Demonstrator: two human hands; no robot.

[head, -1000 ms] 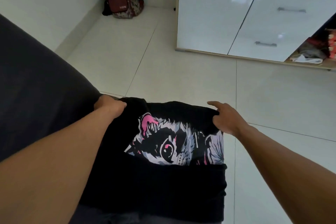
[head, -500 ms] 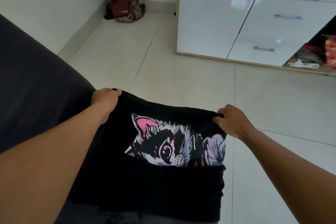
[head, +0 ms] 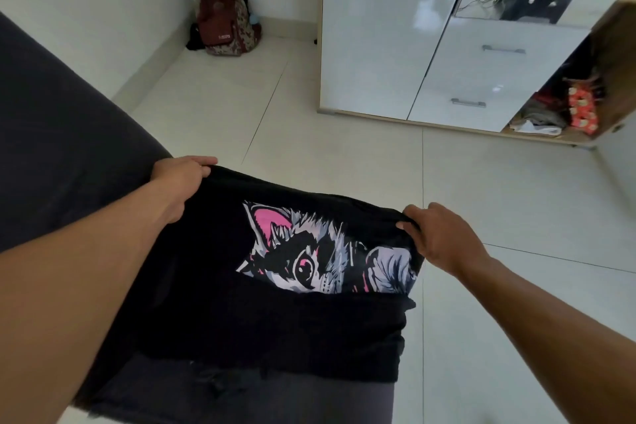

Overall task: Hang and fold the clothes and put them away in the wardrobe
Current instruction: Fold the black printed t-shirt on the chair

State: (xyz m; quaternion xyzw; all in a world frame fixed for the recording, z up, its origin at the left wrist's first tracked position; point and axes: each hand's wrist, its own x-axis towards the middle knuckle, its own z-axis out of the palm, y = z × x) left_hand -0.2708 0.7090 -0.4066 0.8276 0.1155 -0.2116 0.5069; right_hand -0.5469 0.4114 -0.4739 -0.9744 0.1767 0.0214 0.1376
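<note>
A black T-shirt (head: 213,289) with a pink and grey cat print lies partly folded across my lap, its near part doubled over the print's lower half. My left hand (head: 180,179) grips the shirt's far left corner. My right hand (head: 437,237) pinches the far right corner between thumb and fingers. The far edge is stretched between both hands. The white wardrobe (head: 389,27) stands across the floor at the upper right, its right section open with clothes inside.
A dark grey bed or sofa surface (head: 58,138) fills the left side. A maroon backpack (head: 222,10) leans in the far corner. White tiled floor (head: 344,155) lies between me and the wardrobe, which has two drawers (head: 481,76) with metal handles.
My right hand went from resting flat on the shirt to pinching its corner. Both hands have lifted the far edge of the shirt and pulled it taut.
</note>
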